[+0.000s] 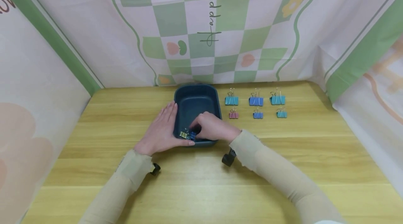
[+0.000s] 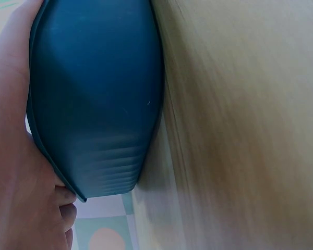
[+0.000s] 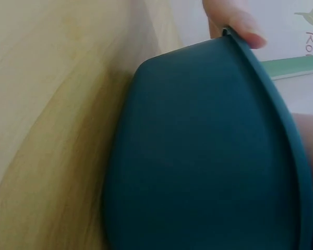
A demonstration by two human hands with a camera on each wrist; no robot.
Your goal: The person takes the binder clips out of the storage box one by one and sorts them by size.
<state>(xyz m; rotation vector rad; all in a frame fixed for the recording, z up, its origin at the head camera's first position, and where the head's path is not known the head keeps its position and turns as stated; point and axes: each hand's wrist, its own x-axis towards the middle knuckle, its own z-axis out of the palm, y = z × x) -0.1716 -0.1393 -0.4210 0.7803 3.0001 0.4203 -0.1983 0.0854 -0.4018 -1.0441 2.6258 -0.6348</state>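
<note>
A dark blue-green tray [image 1: 181, 92] stands on the wooden table. My left hand [image 1: 160, 129] rests along its left rim, fingers extended and thumb lying over the near edge. In the left wrist view, the fingertips of that hand [image 2: 15, 156] bend a little over the rim. My right hand [image 1: 212, 126] reaches into the near end of the tray with bent fingers. At its fingertips is a small blue binder clip [image 1: 192, 135]; I cannot tell whether they pinch it. Just left of that lies a small yellow binder clip [image 1: 183, 134]. The tray wall [image 3: 198, 146] hides the fingers in the right wrist view.
Right of the tray, binder clips stand in two rows. The back row has large ones in teal [image 1: 231, 100], blue [image 1: 256, 101] and teal [image 1: 277, 100]. In front are small ones in pink [image 1: 233, 115], blue [image 1: 258, 115] and teal [image 1: 281, 114]. A patterned curtain [image 1: 201, 56] borders the table.
</note>
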